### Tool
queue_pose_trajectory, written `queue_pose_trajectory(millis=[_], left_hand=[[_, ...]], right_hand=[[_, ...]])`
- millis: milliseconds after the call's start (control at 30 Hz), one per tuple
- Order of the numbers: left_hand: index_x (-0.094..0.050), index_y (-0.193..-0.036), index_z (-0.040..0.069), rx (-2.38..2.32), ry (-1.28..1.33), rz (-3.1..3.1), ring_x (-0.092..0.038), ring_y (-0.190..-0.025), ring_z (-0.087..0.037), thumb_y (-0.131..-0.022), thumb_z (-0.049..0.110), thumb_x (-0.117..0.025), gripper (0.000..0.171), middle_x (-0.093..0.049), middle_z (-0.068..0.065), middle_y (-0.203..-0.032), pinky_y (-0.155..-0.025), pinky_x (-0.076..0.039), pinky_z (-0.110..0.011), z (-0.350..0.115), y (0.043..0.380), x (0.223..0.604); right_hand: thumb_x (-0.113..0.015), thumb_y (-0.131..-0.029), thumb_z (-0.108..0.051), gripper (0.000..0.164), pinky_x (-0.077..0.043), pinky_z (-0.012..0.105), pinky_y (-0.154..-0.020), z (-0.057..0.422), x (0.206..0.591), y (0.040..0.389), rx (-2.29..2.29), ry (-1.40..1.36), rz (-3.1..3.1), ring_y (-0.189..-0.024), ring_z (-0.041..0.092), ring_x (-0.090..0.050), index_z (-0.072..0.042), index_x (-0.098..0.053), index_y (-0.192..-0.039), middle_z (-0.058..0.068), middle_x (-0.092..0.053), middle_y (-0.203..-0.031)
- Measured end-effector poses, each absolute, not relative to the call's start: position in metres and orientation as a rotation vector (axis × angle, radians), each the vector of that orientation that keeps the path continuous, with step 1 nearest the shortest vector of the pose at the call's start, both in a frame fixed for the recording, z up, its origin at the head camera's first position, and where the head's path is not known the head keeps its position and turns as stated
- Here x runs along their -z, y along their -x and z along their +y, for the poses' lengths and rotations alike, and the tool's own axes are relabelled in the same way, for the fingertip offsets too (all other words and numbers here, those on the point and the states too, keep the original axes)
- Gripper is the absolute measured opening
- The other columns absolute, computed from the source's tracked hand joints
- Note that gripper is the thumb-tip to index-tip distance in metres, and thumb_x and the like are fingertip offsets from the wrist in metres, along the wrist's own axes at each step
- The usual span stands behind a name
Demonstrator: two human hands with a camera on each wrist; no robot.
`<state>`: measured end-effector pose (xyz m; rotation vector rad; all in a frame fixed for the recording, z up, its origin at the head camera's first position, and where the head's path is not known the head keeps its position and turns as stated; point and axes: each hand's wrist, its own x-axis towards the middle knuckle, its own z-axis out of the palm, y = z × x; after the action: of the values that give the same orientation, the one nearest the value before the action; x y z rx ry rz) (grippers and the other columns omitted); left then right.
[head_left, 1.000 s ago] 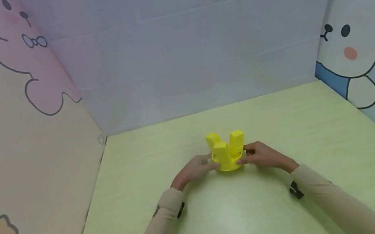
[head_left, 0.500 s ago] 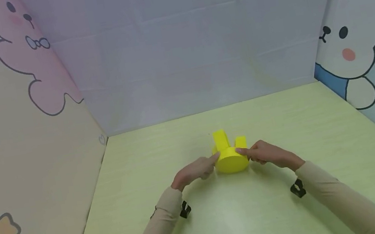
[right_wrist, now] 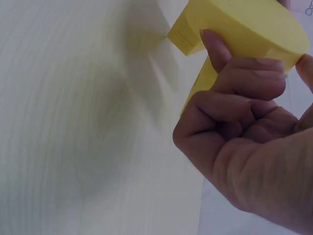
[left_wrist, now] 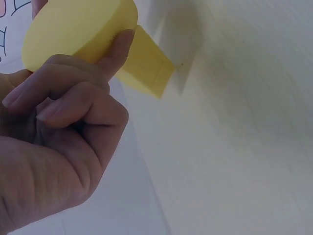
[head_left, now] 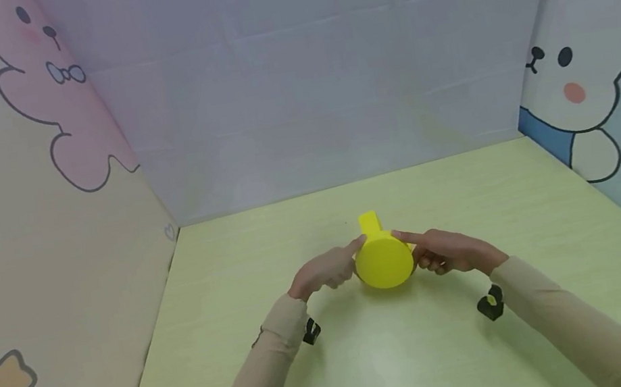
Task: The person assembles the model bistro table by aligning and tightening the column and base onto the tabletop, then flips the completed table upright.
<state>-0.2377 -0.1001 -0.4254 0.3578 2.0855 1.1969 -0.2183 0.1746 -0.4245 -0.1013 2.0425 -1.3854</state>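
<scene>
A yellow object with a round disc base and block-like posts [head_left: 385, 263] is tilted in the head view, its flat underside facing the camera. One post sticks up behind the disc; the others are mostly hidden. My left hand [head_left: 328, 270] holds the left side of the disc, index fingertip on the rim and the other fingers curled. On the opposite side, my right hand [head_left: 451, 251] holds the rim the same way. In the left wrist view the disc [left_wrist: 80, 29] sits between finger and thumb. In the right wrist view the post's end [right_wrist: 185, 36] is near the tabletop.
The pale yellow-green table [head_left: 387, 358] runs back to a white sheet [head_left: 317, 83]. A wall with a pink cartoon figure [head_left: 73, 137] borders the left side. A rabbit picture [head_left: 569, 82] covers the right wall. A black strap piece [head_left: 491, 303] hangs at the right wrist.
The yellow object has been tipped from standing on its base, posts up, to showing its flat underside. Both hands have turned with it, index fingers moving up along the rim.
</scene>
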Motion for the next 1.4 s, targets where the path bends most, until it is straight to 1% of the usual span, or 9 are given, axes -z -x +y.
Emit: queue_pose_trajectory(millis=[233, 367, 467, 567, 633, 700, 800, 833, 1400], left_hand=[[-0.078, -0.085, 0.004, -0.963, -0.294, 2.215, -0.022, -0.051, -0.011, -0.103, 0.071, -0.026, 0.087, -0.039, 0.001, -0.058, -0.052, -0.022, -0.028, -0.086, 0.252, 0.409], [-0.072, -0.106, -0.002, -0.958, -0.212, 2.151, -0.064, -0.095, -0.025, -0.103, 0.072, -0.028, 0.086, -0.067, -0.010, -0.083, -0.088, -0.049, -0.041, -0.082, 0.262, 0.407], [-0.064, -0.116, -0.007, -1.022, -0.147, 2.058, -0.036, -0.146, -0.041, -0.104, 0.069, -0.031, 0.084, -0.068, -0.024, -0.122, -0.115, -0.027, -0.060, -0.081, 0.269, 0.406], [-0.068, -0.107, -0.013, -1.046, -0.108, 1.994, -0.025, -0.151, -0.042, -0.105, 0.068, -0.031, 0.089, -0.054, -0.029, -0.144, -0.118, -0.019, -0.061, -0.082, 0.275, 0.407], [-0.073, -0.096, -0.010, -1.039, -0.102, 1.988, -0.044, -0.141, -0.037, -0.105, 0.068, -0.030, 0.090, -0.060, -0.026, -0.138, -0.116, -0.030, -0.053, -0.083, 0.279, 0.409], [-0.077, -0.086, -0.005, -1.038, -0.102, 1.981, -0.062, -0.099, -0.020, -0.105, 0.067, -0.029, 0.089, -0.067, -0.012, -0.107, -0.094, -0.046, -0.034, -0.085, 0.282, 0.412], [-0.077, -0.081, 0.000, -1.079, -0.104, 1.951, -0.027, -0.056, -0.008, -0.107, 0.063, -0.028, 0.084, -0.040, 0.005, -0.067, -0.057, -0.027, -0.022, -0.089, 0.284, 0.418], [-0.077, -0.081, 0.001, -1.099, -0.102, 1.928, -0.016, -0.054, -0.008, -0.107, 0.062, -0.027, 0.083, -0.029, 0.005, -0.062, -0.054, -0.019, -0.023, -0.091, 0.285, 0.420], [-0.073, -0.091, -0.001, -1.199, -0.106, 1.865, -0.020, -0.050, -0.007, -0.108, 0.062, -0.027, 0.079, -0.029, 0.007, -0.057, -0.050, -0.020, -0.022, -0.097, 0.288, 0.438]], right_hand=[[-0.039, -0.101, -0.072, 0.082, -0.031, 0.024, -0.056, 0.177, 0.426, 0.224, 1.404, 0.032, 1.958, -0.058, 0.010, -0.038, 0.000, -0.075, -0.089, -0.002, -0.049, -0.066], [-0.035, -0.102, -0.071, 0.083, -0.031, 0.023, -0.054, 0.178, 0.429, 0.228, 1.411, 0.039, 1.920, -0.056, 0.008, -0.038, -0.001, -0.077, -0.087, -0.003, -0.053, -0.065], [-0.032, -0.104, -0.070, 0.085, -0.031, 0.022, -0.052, 0.178, 0.431, 0.232, 1.414, 0.031, 1.908, -0.054, 0.007, -0.037, 0.000, -0.077, -0.086, -0.003, -0.055, -0.065], [-0.032, -0.104, -0.068, 0.085, -0.031, 0.022, -0.052, 0.178, 0.431, 0.236, 1.418, 0.011, 1.902, -0.054, 0.007, -0.037, 0.001, -0.077, -0.085, -0.003, -0.055, -0.064], [-0.032, -0.105, -0.066, 0.084, -0.031, 0.022, -0.052, 0.178, 0.431, 0.238, 1.415, 0.005, 1.901, -0.053, 0.007, -0.038, 0.001, -0.077, -0.085, -0.003, -0.054, -0.064], [-0.032, -0.106, -0.064, 0.082, -0.031, 0.022, -0.052, 0.179, 0.430, 0.241, 1.414, -0.001, 1.898, -0.054, 0.007, -0.038, 0.001, -0.077, -0.083, -0.003, -0.053, -0.064], [-0.032, -0.108, -0.059, 0.080, -0.031, 0.022, -0.052, 0.179, 0.428, 0.244, 1.420, 0.003, 1.897, -0.053, 0.006, -0.037, 0.001, -0.076, -0.080, -0.003, -0.051, -0.063], [-0.032, -0.109, -0.057, 0.079, -0.031, 0.022, -0.052, 0.178, 0.428, 0.245, 1.423, 0.011, 1.897, -0.052, 0.006, -0.037, 0.001, -0.076, -0.080, -0.004, -0.051, -0.063], [-0.033, -0.110, -0.054, 0.073, -0.029, 0.021, -0.050, 0.179, 0.435, 0.254, 1.441, -0.007, 1.903, -0.050, 0.006, -0.032, -0.004, -0.072, -0.074, -0.004, -0.044, -0.060]])
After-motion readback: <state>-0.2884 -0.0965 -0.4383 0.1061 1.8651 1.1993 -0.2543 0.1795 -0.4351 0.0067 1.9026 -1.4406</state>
